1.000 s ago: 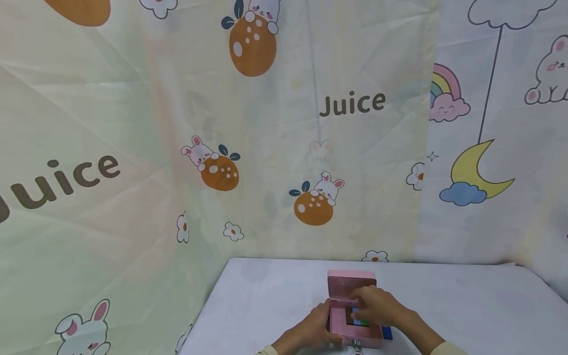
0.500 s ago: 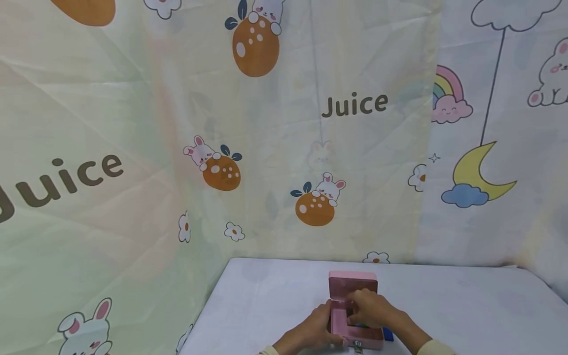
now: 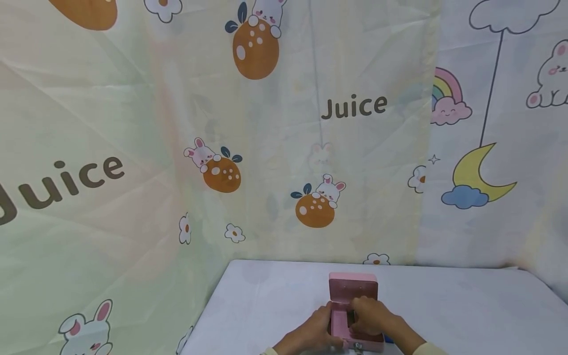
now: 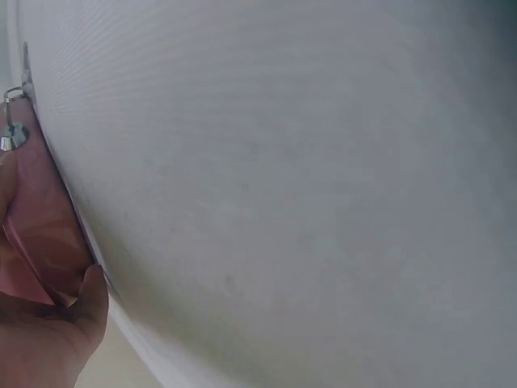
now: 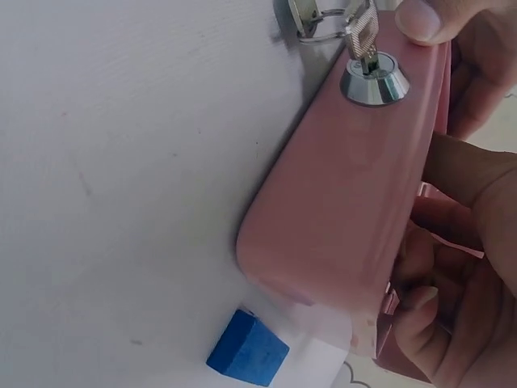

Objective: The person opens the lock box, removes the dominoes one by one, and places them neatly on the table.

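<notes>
Fingers of the left hand (image 3: 311, 329) grip the box (image 5: 331, 194), presumably steadying it while the right hand (image 3: 373, 316) reaches inside, its hold hidden.

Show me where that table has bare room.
The white table is bare from the left hand to the left edge, and from the right forearm to the right edge. Crowded: the open pink box, with the right hand partly in it, keys at its front and a blue block beside it.

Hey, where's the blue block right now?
The blue block is on the white table, beside the right side of the pink box; the right wrist view shows it near the bottom edge.
</notes>
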`<state>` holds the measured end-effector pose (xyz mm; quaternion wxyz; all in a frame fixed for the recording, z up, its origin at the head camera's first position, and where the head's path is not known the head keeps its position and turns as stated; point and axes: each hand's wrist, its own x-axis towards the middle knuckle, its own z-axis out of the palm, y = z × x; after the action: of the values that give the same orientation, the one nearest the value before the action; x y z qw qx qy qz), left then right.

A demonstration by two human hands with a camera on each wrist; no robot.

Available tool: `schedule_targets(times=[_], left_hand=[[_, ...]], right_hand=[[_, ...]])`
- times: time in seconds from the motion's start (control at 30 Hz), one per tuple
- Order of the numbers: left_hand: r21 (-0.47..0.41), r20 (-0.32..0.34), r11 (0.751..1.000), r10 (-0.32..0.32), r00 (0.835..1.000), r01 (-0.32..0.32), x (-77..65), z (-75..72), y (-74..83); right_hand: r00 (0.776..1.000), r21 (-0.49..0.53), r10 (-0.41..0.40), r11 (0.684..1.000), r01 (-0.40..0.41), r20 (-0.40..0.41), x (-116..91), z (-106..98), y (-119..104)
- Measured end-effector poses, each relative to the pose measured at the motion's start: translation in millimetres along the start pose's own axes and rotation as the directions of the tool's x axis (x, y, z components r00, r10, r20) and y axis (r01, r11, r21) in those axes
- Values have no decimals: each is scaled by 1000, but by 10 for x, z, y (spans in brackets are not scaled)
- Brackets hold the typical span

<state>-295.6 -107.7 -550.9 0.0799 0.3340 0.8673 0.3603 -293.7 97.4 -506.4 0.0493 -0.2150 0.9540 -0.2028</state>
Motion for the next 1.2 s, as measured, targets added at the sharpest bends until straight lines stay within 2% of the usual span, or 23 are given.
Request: schedule_targets(times=[0.27, 0.5, 0.63, 1.03, 1.2], left_hand=[[-17, 8, 1000, 11, 1000, -11, 4, -6, 14], [49, 0, 998, -33, 999, 33, -2, -13, 22], [64, -6, 997, -33, 999, 33, -6, -16, 27], [30, -6, 999, -16, 1000, 16, -17, -25, 34], [45, -15, 999, -19, 1000, 20, -31, -14, 47]], right_hand=[[1000, -44, -15, 999, 14, -3, 26, 17, -14], [999, -90, -8, 996, 5, -32, 31, 35, -48], [999, -106, -15, 994, 12, -36, 44, 57, -51], [998, -56, -54, 997, 53, -15, 62, 86, -130], [992, -60, -119, 991, 118, -29, 71, 124, -131]])
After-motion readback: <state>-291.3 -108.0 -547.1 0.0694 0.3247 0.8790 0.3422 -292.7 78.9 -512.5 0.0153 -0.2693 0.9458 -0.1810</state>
